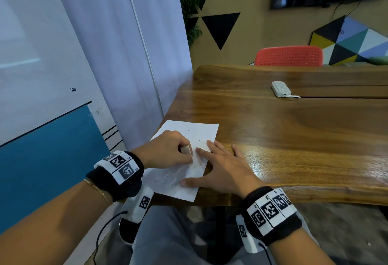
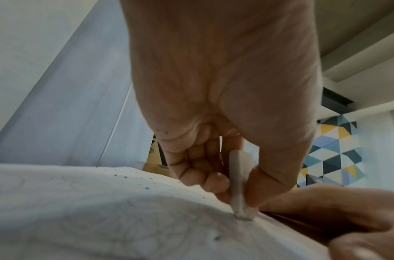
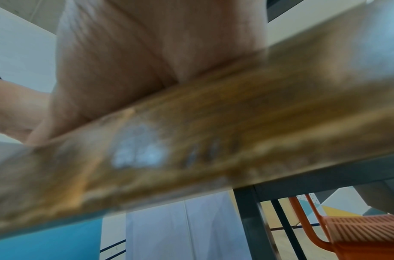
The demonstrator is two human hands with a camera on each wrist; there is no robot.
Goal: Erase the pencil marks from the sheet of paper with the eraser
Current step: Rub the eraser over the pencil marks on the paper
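Observation:
A white sheet of paper (image 1: 189, 136) lies at the near left corner of the wooden table (image 1: 294, 134), with faint pencil marks and dark crumbs on it. My left hand (image 1: 168, 151) pinches a pale eraser (image 1: 185, 149) between thumb and fingers. In the left wrist view the eraser (image 2: 240, 186) stands upright with its tip pressed on the paper (image 2: 102, 211). My right hand (image 1: 220, 168) lies flat with spread fingers, thumb and two fingers on the sheet's right part, the others on the wood. The right wrist view shows only the palm (image 3: 147, 61) and the blurred table edge (image 3: 213, 132).
A white power strip (image 1: 281, 89) with its cord lies farther back on the table. A red perforated chair (image 1: 289, 56) stands behind the far edge. A wall and pale curtain (image 1: 117, 55) run close along the left. The table's near edge is right under my wrists.

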